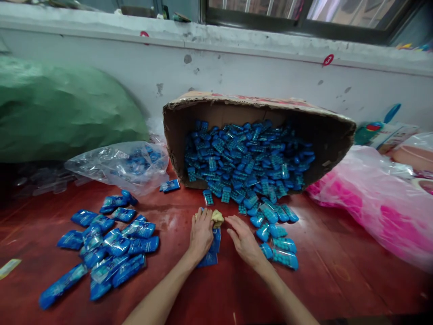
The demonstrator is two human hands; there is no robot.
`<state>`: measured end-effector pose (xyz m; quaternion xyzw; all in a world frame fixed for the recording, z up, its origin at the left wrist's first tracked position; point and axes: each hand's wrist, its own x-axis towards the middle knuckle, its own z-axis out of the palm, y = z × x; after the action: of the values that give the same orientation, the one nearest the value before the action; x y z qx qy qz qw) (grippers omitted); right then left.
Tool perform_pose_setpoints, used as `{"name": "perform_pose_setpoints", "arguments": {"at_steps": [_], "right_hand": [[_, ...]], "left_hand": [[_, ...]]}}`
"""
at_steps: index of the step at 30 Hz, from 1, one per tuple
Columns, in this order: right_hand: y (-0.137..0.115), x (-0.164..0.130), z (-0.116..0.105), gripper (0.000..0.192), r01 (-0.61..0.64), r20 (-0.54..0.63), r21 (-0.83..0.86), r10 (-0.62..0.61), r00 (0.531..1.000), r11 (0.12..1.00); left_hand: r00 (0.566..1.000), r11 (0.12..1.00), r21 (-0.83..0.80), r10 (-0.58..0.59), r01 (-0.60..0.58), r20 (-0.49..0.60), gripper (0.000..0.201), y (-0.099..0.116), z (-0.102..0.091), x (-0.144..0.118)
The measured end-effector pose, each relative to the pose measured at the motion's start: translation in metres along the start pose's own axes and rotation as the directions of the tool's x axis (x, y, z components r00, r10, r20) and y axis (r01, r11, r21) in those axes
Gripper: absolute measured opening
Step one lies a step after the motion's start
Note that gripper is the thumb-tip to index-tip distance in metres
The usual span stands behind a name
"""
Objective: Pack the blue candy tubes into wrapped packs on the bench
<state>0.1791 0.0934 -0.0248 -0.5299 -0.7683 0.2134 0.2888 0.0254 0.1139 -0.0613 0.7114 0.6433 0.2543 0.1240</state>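
Observation:
My left hand (202, 232) lies flat, fingers stretched forward, on a small stack of flat blue packets (211, 253) on the red table. A crumpled pale-yellow piece (217, 218), perhaps cloth, is beside its fingertips; what lies beneath the palm is hidden. To the right, my right hand (242, 237) is open, its fingers extended toward the yellow piece, with a gap between. Just beyond it lie several small blue packs with turquoise dotted fronts (284, 259). Left of my hands is a loose pile of filled, shiny blue packets (117, 242).
A cardboard box (259, 101) on its side spills many blue packs (246, 153) toward me. Clear plastic bag (98, 162) and green sack (64, 113) stand at left. A bag with pink contents (372, 198) lies at right. Behind is a white wall (111, 58).

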Motion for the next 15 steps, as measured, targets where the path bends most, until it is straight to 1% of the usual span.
{"name": "perform_pose_setpoints", "arguments": {"at_steps": [1, 3, 5, 6, 7, 8, 9, 10, 12, 13, 14, 15], "right_hand": [[-0.002, 0.003, 0.002, 0.037, 0.005, -0.015, -0.007, -0.005, 1.000, 1.000], [-0.006, 0.008, 0.005, 0.038, 0.024, -0.047, -0.008, -0.024, 0.999, 1.000], [-0.006, 0.010, 0.006, 0.039, 0.031, -0.072, 0.030, -0.029, 0.997, 0.999], [-0.005, 0.010, 0.006, 0.040, 0.024, -0.083, 0.059, -0.019, 0.996, 0.998], [-0.003, 0.008, 0.005, 0.040, 0.011, -0.091, 0.089, -0.003, 0.996, 0.996], [-0.001, 0.006, 0.004, 0.039, -0.005, -0.097, 0.113, 0.016, 0.995, 0.994], [0.002, 0.003, 0.003, 0.038, -0.020, -0.098, 0.129, 0.033, 0.995, 0.991], [0.004, 0.000, 0.003, 0.037, -0.033, -0.097, 0.138, 0.046, 0.994, 0.990], [0.008, -0.005, 0.002, 0.036, -0.042, -0.085, 0.142, 0.055, 0.995, 0.989], [0.009, -0.006, 0.003, 0.035, -0.040, -0.074, 0.141, 0.050, 0.996, 0.989], [0.010, -0.008, 0.003, 0.035, -0.036, -0.063, 0.140, 0.045, 0.997, 0.990], [0.009, -0.008, 0.003, 0.035, -0.033, -0.051, 0.140, 0.041, 0.998, 0.990]], "left_hand": [[0.999, 0.999, -0.052, 0.010, -0.012, -0.035, 0.041, -0.002, -0.006, 0.003], [0.988, 0.990, -0.134, 0.026, -0.047, -0.149, 0.041, -0.001, -0.021, 0.008], [0.965, 0.983, -0.147, 0.066, -0.106, -0.254, 0.039, 0.003, -0.036, 0.008], [0.956, 0.983, -0.123, 0.094, -0.133, -0.278, 0.038, 0.006, -0.040, 0.005], [0.955, 0.985, -0.084, 0.122, -0.150, -0.272, 0.038, 0.009, -0.042, -0.001], [0.961, 0.987, -0.034, 0.143, -0.156, -0.238, 0.038, 0.011, -0.041, -0.007], [0.972, 0.989, 0.019, 0.148, -0.147, -0.183, 0.038, 0.012, -0.036, -0.015], [0.985, 0.989, 0.075, 0.135, -0.128, -0.106, 0.038, 0.012, -0.030, -0.023], [0.993, 0.981, 0.155, 0.114, -0.116, 0.026, 0.045, 0.009, -0.016, -0.036], [0.992, 0.978, 0.166, 0.114, -0.122, 0.059, 0.047, 0.006, -0.009, -0.039], [0.990, 0.978, 0.159, 0.125, -0.134, 0.066, 0.048, 0.004, -0.005, -0.041], [0.989, 0.980, 0.140, 0.140, -0.145, 0.044, 0.047, 0.002, -0.004, -0.042]]}}
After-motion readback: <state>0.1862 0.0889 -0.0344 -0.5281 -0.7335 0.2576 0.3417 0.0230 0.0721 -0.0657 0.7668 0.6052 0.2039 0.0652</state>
